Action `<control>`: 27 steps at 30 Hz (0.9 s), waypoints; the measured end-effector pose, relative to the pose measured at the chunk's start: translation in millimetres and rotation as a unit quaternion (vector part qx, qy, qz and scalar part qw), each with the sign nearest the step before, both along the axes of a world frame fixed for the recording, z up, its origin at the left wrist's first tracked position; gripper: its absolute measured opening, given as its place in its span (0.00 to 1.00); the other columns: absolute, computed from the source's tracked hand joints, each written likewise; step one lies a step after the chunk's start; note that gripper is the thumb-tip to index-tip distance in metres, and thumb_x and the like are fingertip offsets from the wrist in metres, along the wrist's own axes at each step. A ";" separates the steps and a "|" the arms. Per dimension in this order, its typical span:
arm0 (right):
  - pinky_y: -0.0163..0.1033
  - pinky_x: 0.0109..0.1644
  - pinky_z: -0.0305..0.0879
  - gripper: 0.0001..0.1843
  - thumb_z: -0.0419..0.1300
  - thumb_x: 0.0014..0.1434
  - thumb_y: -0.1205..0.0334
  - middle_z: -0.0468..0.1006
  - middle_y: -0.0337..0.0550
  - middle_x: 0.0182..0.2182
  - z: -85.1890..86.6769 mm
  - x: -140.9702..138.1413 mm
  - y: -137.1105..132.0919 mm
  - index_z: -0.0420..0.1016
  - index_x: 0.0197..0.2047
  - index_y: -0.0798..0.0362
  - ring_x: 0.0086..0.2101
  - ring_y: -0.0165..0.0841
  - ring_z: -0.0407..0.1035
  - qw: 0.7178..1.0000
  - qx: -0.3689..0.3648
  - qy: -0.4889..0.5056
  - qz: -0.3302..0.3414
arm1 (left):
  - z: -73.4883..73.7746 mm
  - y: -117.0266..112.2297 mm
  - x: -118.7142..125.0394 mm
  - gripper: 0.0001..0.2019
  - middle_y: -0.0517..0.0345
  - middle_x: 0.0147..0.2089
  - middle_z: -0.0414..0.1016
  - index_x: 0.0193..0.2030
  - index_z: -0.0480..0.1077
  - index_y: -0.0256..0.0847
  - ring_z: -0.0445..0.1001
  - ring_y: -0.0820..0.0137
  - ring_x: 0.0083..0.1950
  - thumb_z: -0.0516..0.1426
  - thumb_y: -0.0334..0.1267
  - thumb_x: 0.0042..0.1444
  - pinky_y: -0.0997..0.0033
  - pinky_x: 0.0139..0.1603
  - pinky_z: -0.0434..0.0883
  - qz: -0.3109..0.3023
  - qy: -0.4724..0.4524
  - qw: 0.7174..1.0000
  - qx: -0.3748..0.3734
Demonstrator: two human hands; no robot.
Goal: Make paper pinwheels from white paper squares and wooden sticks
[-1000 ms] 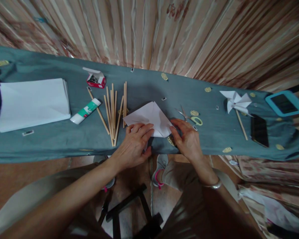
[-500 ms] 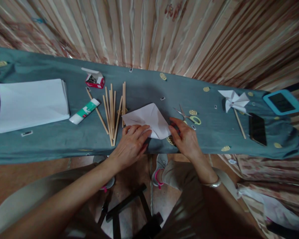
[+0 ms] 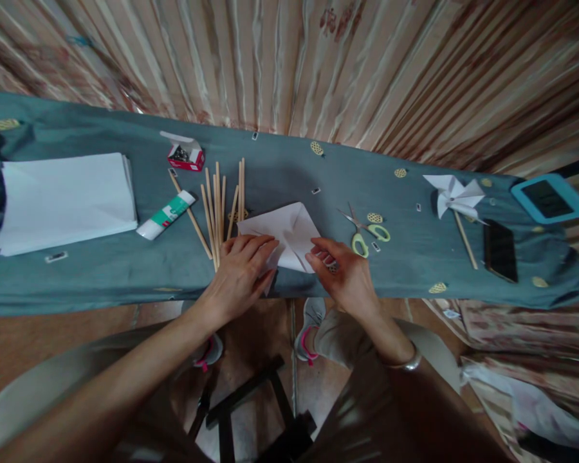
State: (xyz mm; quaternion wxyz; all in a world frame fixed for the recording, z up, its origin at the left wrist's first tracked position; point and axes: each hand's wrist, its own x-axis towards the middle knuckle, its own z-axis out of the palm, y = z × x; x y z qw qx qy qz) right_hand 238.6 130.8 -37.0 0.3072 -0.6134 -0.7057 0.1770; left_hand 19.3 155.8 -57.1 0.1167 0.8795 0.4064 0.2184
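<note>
A folded white paper sheet (image 3: 289,233) lies near the front edge of the table with the teal cloth (image 3: 280,173). My left hand (image 3: 238,273) rests on the sheet's left corner, fingers pressed flat on it. My right hand (image 3: 345,276) pinches the sheet's right corner between thumb and fingers. Several wooden sticks (image 3: 219,206) lie just left of the paper. Green-handled scissors (image 3: 367,228) lie just right of it.
A stack of white paper (image 3: 65,199) sits at the left, with a glue tube (image 3: 166,215) and a small red box (image 3: 186,153) beside it. A finished paper pinwheel (image 3: 456,196), a black phone (image 3: 502,251) and a blue-cased tablet (image 3: 550,198) lie at the right. A striped curtain hangs behind.
Both hands have moved left along the sheet. My right hand shifted from beside the scissors onto the paper's right corner, and the sheet now lies a little further left.
</note>
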 end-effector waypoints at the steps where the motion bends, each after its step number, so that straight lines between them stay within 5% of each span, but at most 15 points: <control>1: 0.42 0.43 0.71 0.16 0.59 0.61 0.55 0.81 0.46 0.36 0.5 -3.1 0.0 0.76 0.49 0.54 0.35 0.36 0.75 1.000 -0.011 0.006 0.006 | -0.1 -0.5 -0.2 0.20 0.42 0.58 0.71 0.59 0.65 0.32 0.65 0.53 0.57 0.54 0.34 0.61 0.51 0.54 0.61 -0.001 -0.001 1.000 -0.001; 10: 0.38 0.38 0.72 0.16 0.60 0.60 0.55 0.82 0.45 0.36 2.0 -9.1 2.3 0.77 0.47 0.53 0.31 0.33 0.75 0.996 -0.063 0.068 -0.008 | -0.8 -3.2 -3.1 0.19 0.44 0.58 0.72 0.59 0.64 0.34 0.66 0.54 0.57 0.53 0.33 0.61 0.50 0.55 0.61 -0.009 0.002 1.000 -0.023; 20: 0.51 0.47 0.72 0.20 0.54 0.62 0.54 0.82 0.55 0.41 -4.7 17.8 12.6 0.75 0.51 0.57 0.38 0.44 0.77 0.994 0.006 -0.088 -0.068 | 0.9 -19.6 7.7 0.18 0.47 0.57 0.73 0.59 0.65 0.37 0.67 0.58 0.55 0.50 0.29 0.62 0.54 0.54 0.60 -0.075 0.007 0.997 0.018; 27: 0.50 0.46 0.73 0.19 0.55 0.62 0.57 0.82 0.55 0.39 -4.0 15.8 8.6 0.74 0.52 0.59 0.38 0.44 0.77 0.996 -0.012 -0.069 -0.055 | -1.8 -23.6 11.2 0.19 0.44 0.60 0.70 0.60 0.63 0.36 0.66 0.58 0.57 0.50 0.27 0.62 0.55 0.54 0.61 -0.074 -0.002 0.997 0.018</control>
